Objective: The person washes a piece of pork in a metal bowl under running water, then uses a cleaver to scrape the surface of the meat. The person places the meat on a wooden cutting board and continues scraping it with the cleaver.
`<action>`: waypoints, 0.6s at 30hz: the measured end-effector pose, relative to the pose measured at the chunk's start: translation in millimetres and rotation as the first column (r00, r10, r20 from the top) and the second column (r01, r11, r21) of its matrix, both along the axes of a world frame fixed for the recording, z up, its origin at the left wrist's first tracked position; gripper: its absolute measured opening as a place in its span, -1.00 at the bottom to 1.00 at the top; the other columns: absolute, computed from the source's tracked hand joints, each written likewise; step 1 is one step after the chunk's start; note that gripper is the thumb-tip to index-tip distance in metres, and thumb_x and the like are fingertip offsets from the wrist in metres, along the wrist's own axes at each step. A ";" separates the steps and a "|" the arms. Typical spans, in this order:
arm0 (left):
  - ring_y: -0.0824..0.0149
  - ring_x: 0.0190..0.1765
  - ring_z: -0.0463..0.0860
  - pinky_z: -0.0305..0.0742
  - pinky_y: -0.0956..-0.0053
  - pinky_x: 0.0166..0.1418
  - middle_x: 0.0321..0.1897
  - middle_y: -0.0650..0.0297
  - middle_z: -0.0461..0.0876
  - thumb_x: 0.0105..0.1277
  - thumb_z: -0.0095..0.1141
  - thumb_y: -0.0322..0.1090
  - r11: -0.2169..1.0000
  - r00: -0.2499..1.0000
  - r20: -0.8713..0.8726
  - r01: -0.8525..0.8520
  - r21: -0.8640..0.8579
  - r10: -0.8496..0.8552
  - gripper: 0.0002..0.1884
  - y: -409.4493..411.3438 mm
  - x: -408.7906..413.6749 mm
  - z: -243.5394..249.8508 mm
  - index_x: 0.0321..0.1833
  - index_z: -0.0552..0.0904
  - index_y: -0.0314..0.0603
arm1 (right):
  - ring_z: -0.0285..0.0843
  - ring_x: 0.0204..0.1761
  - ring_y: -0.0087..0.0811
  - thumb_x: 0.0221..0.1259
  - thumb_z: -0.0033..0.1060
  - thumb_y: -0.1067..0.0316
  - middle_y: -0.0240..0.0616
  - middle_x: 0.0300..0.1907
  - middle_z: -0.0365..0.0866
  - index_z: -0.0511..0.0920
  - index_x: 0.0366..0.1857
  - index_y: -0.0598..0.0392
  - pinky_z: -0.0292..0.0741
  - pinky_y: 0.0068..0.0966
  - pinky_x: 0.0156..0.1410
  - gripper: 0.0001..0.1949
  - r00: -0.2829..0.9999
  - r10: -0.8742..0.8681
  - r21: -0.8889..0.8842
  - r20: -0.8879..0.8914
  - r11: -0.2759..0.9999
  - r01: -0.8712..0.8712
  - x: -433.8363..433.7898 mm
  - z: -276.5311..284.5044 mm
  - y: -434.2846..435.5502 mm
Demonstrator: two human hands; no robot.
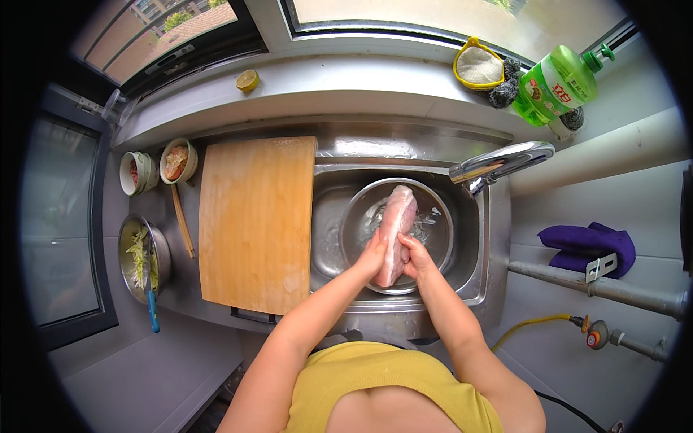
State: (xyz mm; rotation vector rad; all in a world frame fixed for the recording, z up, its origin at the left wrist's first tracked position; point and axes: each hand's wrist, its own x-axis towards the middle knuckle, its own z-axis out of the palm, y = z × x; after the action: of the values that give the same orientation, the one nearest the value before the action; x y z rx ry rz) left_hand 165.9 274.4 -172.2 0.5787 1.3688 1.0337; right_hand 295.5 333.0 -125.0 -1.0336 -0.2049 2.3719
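Both my hands grip a long slab of raw meat, likely pork (399,233), over a round steel basin (346,238) with water in it. My left hand (373,251) is on its left side and my right hand (416,255) on its right side, both near the lower half. The basin sits inside the stainless steel sink (327,260). A curved chrome faucet (503,159) reaches over the sink's upper right corner. The fingers under the meat are hidden.
A wooden cutting board (257,222) lies left of the basin. Beyond it are chopsticks (182,222), a bowl of meat (176,161), stacked bowls (135,173) and a steel bowl (162,260) with shredded vegetable and a blue-handled knife (152,311). Dish soap (563,86) stands on the sill.
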 end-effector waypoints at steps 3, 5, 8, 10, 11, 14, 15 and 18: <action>0.10 0.35 0.33 0.22 0.35 0.38 0.28 -0.08 0.35 0.42 -0.11 0.01 0.990 1.000 0.002 0.025 0.137 -0.026 -0.34 11.8 -1.2 50.9 0.40 0.17 -0.35 | 0.59 -0.01 -0.28 0.21 0.17 0.30 -0.13 -0.04 0.60 0.46 0.07 0.17 0.53 -0.29 0.14 -0.63 0.995 -0.025 0.011 -0.098 1.000 0.026 9.8 9.2 2.6; 0.20 0.27 0.39 0.27 0.37 0.34 0.22 0.00 0.41 0.42 -0.08 0.02 0.994 0.997 0.078 0.020 0.105 -0.029 -0.38 13.8 -5.2 62.0 0.35 0.25 -0.34 | 0.57 0.03 -0.27 0.20 0.19 0.28 -0.14 -0.02 0.60 0.45 0.09 0.17 0.51 -0.27 0.18 -0.61 0.985 -0.063 -0.074 -0.163 0.996 0.051 6.3 21.1 2.2; 0.31 0.15 0.47 0.34 0.40 0.27 0.13 0.09 0.48 0.43 -0.07 0.02 0.999 0.994 0.104 0.040 0.013 -0.041 -0.41 21.5 -13.8 78.8 0.29 0.29 -0.36 | 0.51 0.12 -0.25 0.14 0.29 0.05 -0.14 0.08 0.55 0.40 0.17 0.11 0.42 -0.22 0.30 -0.44 0.959 -0.058 -0.047 -0.278 0.998 0.047 1.6 25.9 -4.7; 0.30 0.11 0.51 0.39 0.41 0.22 0.08 0.08 0.51 0.43 -0.08 0.00 0.998 0.996 0.084 0.042 -0.042 -0.039 -0.44 25.4 -20.8 89.0 0.27 0.33 -0.37 | 0.50 0.14 -0.24 0.01 0.36 -0.14 -0.15 0.12 0.51 0.33 0.25 0.07 0.40 -0.21 0.32 -0.25 0.966 -0.046 -0.015 -0.253 0.999 0.043 -4.0 26.8 -11.2; 0.30 0.11 0.51 0.40 0.42 0.21 0.07 0.07 0.52 0.44 -0.08 -0.01 0.998 0.996 0.082 0.050 -0.049 -0.045 -0.45 26.1 -23.1 91.7 0.26 0.34 -0.37 | 0.50 0.14 -0.23 -0.01 0.37 -0.15 -0.14 0.11 0.51 0.32 0.25 0.08 0.40 -0.21 0.31 -0.22 0.961 -0.044 0.002 -0.274 0.999 0.047 -5.3 25.6 -13.3; 0.28 0.14 0.49 0.38 0.38 0.25 0.13 0.08 0.48 0.33 0.13 -0.17 0.995 0.985 0.149 0.097 -0.036 -0.091 -0.32 19.6 -25.2 129.9 0.39 0.16 -0.34 | 0.51 0.12 -0.19 -0.06 0.38 -0.20 -0.10 0.10 0.51 0.27 0.27 0.11 0.43 -0.18 0.29 -0.15 0.938 -0.013 0.063 -0.345 0.997 0.037 -8.8 36.4 -12.4; 0.27 0.15 0.48 0.37 0.38 0.26 0.14 0.09 0.47 0.30 0.17 -0.21 0.994 0.983 0.149 0.110 -0.005 -0.108 -0.26 16.7 -25.8 132.8 0.42 0.10 -0.33 | 0.51 0.12 -0.17 -0.07 0.38 -0.21 -0.09 0.10 0.51 0.26 0.28 0.12 0.44 -0.17 0.28 -0.13 0.926 0.021 0.092 -0.376 0.996 0.015 -9.6 40.4 -8.9; 0.21 0.28 0.36 0.27 0.32 0.33 0.25 0.02 0.33 0.04 0.39 -0.30 0.983 0.959 0.235 0.128 0.128 -0.156 0.04 3.6 -26.3 136.0 0.49 -0.07 -0.25 | 0.53 0.09 -0.13 -0.10 0.37 -0.26 -0.04 0.08 0.51 0.25 0.27 0.16 0.47 -0.15 0.24 -0.09 0.917 0.037 0.147 -0.397 0.989 0.023 -12.0 51.6 -4.0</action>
State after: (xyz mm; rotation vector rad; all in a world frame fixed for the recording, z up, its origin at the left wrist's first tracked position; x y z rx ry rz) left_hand 139.6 277.9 -36.2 0.6021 1.0429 1.0321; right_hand 283.4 329.0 -73.4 -0.4630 -0.2284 2.4700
